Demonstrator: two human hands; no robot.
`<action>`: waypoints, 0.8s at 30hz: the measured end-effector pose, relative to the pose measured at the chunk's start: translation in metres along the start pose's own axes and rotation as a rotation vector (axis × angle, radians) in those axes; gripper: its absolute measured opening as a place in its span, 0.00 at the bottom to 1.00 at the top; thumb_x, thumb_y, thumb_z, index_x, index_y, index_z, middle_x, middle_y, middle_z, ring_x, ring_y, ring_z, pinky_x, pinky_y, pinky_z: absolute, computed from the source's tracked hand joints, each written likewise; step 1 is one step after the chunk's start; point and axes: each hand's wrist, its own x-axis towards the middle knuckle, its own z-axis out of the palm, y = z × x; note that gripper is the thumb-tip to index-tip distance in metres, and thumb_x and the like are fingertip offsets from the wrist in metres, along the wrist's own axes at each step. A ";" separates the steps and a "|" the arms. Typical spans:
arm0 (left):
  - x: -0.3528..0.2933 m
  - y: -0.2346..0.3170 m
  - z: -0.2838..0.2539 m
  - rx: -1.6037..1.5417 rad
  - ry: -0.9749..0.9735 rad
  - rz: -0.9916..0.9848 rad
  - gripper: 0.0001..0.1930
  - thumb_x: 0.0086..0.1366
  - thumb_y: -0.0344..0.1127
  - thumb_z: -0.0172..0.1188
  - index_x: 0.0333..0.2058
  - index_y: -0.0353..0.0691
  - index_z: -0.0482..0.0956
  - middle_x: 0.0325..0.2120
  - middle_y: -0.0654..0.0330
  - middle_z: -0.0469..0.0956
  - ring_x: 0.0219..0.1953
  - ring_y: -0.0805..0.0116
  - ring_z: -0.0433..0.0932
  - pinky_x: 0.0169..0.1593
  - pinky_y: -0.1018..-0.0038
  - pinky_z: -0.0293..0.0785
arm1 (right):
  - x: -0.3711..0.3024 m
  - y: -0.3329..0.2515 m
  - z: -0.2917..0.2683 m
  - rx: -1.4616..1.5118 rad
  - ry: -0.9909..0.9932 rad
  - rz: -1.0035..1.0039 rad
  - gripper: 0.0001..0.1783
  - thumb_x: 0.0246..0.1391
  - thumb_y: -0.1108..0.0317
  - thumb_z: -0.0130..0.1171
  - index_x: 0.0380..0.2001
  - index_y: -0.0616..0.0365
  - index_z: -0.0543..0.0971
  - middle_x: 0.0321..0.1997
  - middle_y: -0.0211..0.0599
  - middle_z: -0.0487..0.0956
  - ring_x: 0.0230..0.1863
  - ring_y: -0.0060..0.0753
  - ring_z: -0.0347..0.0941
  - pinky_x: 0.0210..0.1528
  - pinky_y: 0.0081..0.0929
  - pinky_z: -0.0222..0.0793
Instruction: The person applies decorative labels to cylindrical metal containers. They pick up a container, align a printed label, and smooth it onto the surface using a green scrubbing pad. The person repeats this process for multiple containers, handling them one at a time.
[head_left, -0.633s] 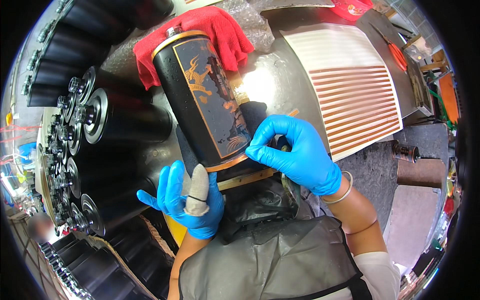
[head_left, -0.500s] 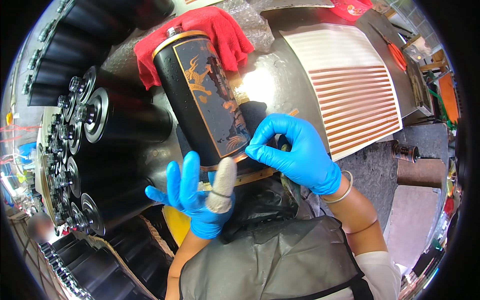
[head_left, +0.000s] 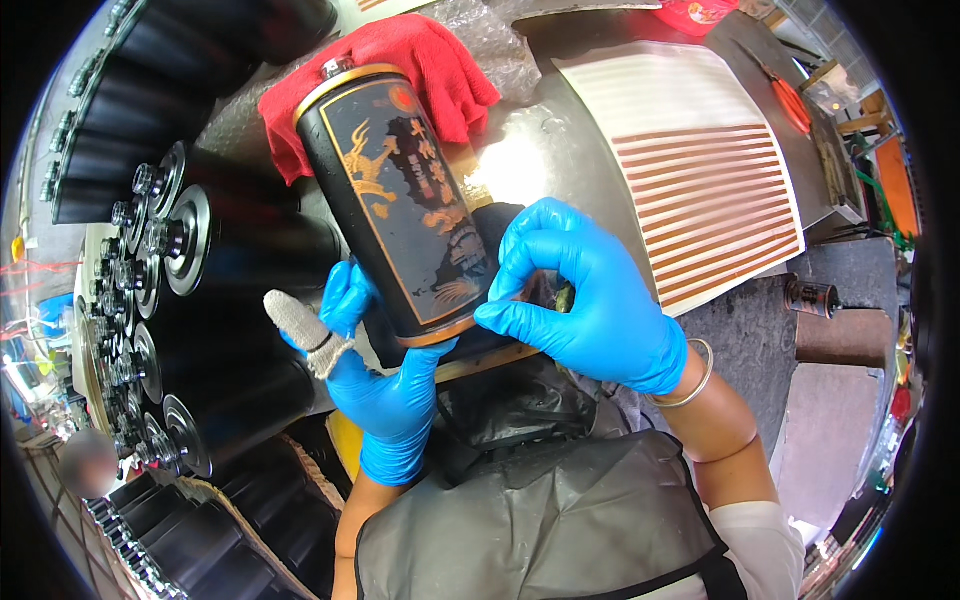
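Note:
A black bottle (head_left: 330,190) with copper-coloured rims and a metal neck lies tilted on the worktable, its neck on a red cloth (head_left: 450,75). Its front bears a gold-framed decorated panel (head_left: 392,200). My left hand (head_left: 375,365), in a blue glove, grips the bottle's lower left corner, thumb against the base rim and fingers along the side. A pale cloth sleeve covers its outstretched index finger. Gloved in blue too, my right hand (head_left: 590,300) has thumb and fingertips pinched at the panel's lower right corner. What the pinch holds, if anything, cannot be made out.
Black bottles (head_left: 240,240) with metal caps are stacked along the left. Right of the bottle lies a white sheet with brown strips (head_left: 710,190). Orange-handled scissors (head_left: 790,105) and a pink basin (head_left: 697,14) are farther back. A small dark cylinder (head_left: 810,297) lies at right.
My left hand has turned from spread fingers to gripping the bottle's lower corner. The bottle has rolled slightly, showing more of its panel. My right hand has shifted slightly left, still pinched.

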 end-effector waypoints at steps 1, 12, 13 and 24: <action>0.000 0.002 0.001 -0.108 0.005 -0.055 0.60 0.48 0.31 0.70 0.64 0.35 0.27 0.55 0.48 0.65 0.58 0.56 0.64 0.63 0.61 0.52 | 0.000 -0.002 0.001 -0.010 0.015 -0.006 0.11 0.38 0.70 0.70 0.23 0.57 0.75 0.30 0.34 0.71 0.34 0.31 0.68 0.37 0.24 0.64; -0.020 0.000 -0.010 0.436 0.136 0.150 0.24 0.46 0.41 0.71 0.43 0.41 0.80 0.53 0.54 0.70 0.60 0.55 0.63 0.65 0.48 0.26 | -0.010 0.000 0.007 0.143 0.118 0.086 0.08 0.40 0.75 0.67 0.23 0.57 0.76 0.33 0.34 0.72 0.37 0.26 0.68 0.38 0.22 0.63; -0.021 0.003 -0.010 0.533 0.165 0.142 0.18 0.44 0.42 0.72 0.35 0.44 0.83 0.51 0.56 0.73 0.59 0.55 0.64 0.65 0.47 0.28 | -0.010 0.001 0.008 0.162 0.128 0.078 0.08 0.40 0.75 0.67 0.23 0.57 0.76 0.33 0.34 0.72 0.37 0.26 0.68 0.38 0.22 0.63; -0.028 0.005 -0.005 0.710 0.269 0.300 0.15 0.46 0.36 0.71 0.36 0.52 0.82 0.47 0.61 0.75 0.57 0.56 0.67 0.65 0.45 0.31 | -0.014 0.009 0.014 0.191 0.177 0.043 0.07 0.41 0.74 0.67 0.24 0.59 0.77 0.31 0.35 0.72 0.35 0.29 0.70 0.38 0.24 0.65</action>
